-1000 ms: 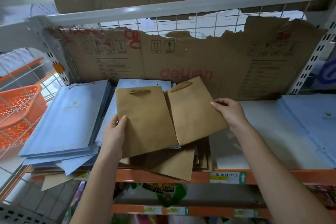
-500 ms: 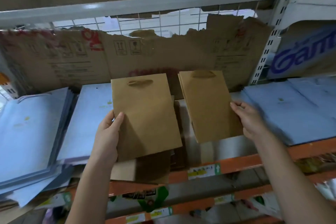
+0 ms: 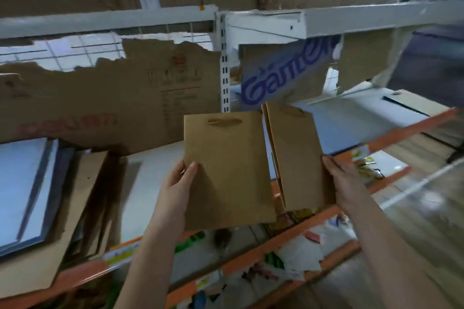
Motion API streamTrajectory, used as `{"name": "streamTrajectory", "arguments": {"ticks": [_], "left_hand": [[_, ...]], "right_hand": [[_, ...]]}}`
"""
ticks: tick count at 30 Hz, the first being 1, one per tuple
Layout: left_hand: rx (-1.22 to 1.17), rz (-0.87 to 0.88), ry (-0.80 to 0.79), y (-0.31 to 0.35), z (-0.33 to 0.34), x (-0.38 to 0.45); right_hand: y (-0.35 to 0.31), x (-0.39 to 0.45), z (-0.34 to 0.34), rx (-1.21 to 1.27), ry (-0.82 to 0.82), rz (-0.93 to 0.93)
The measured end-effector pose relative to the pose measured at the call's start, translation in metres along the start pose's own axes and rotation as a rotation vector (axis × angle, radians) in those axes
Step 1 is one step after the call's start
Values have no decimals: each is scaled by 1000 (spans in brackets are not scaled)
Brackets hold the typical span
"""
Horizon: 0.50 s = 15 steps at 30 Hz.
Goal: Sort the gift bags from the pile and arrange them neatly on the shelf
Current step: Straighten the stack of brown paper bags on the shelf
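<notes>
Holding two flat brown paper gift bags up in front of the shelf (image 3: 160,173), one in each hand. Left hand (image 3: 175,183) gripping the left edge of the larger-looking brown bag (image 3: 226,170), thumb lying across its front face, remaining fingers hidden behind. Right hand (image 3: 344,183) clasping the right edge of the second brown bag (image 3: 296,158), fingers wrapped behind it, thumb along the edge. Both bags upright, rope handles at the top, the two nearly side by side with a thin gap between, the right one turned slightly edge-on and appearing to be more than one layer thick. Neither bag touching the shelf surface. Lying on the shelf to the left: a stack of pale blue bags (image 3: 22,190), and just beside it, overlapping the front lip, more flat brown bags (image 3: 82,195). Standing behind as a backing: torn cardboard (image 3: 113,103) with red and black print. Rising just behind the held bags: a white slotted upright post (image 3: 225,65). Further right, a cardboard panel with blue lettering (image 3: 283,75). Below, orange shelf rails (image 3: 251,246) with blurred packaged goods underneath
</notes>
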<state>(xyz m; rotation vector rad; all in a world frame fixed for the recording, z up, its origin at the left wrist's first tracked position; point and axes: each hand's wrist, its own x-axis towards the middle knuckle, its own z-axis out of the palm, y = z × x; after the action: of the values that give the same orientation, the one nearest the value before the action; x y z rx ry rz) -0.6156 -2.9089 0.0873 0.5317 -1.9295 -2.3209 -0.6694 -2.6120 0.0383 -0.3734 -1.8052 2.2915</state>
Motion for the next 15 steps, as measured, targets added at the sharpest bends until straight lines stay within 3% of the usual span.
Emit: {"name": "streamTrajectory", "arguments": {"ticks": [5, 15], "left_hand": [[-16, -43, -72, -16, 105, -3], [174, -16, -168, -54, 312, 44]], "right_hand": [[-15, 29, -99, 44, 126, 29], [-49, 109, -268, 5, 347, 30]]}}
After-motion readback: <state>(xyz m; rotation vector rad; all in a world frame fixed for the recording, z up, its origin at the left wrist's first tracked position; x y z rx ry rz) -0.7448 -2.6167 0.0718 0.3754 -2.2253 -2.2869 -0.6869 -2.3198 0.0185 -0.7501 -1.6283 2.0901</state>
